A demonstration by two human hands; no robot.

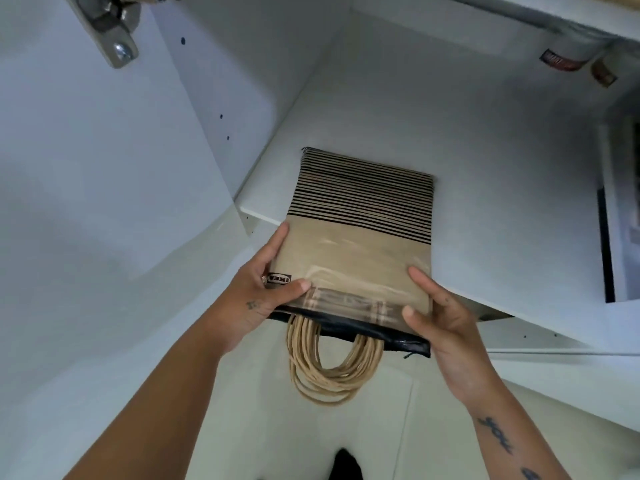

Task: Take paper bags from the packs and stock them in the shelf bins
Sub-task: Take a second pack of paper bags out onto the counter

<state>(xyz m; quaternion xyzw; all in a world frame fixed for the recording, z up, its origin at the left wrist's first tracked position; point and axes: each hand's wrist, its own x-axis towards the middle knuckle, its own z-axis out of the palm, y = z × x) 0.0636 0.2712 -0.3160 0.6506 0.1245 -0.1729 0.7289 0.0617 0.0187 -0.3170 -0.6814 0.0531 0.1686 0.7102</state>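
Note:
A flat pack of brown paper bags [356, 233] with black stripes on its far half lies partly on a white cabinet shelf [485, 188], its near end sticking out past the shelf's front edge. Clear plastic wrap covers the near end, and a bundle of tan twisted-paper handles [329, 362] hangs down below it. My left hand [256, 292] grips the pack's near left corner, thumb on top by a small black logo label. My right hand [436, 306] holds the near right corner, fingers on top and at the edge.
The white cabinet side wall [121, 168] stands at the left with small peg holes, and a metal door hinge [110, 26] is at the top left. A lower white shelf [554, 341] shows beneath. Two small labelled objects [575, 64] sit at the cabinet's far right top.

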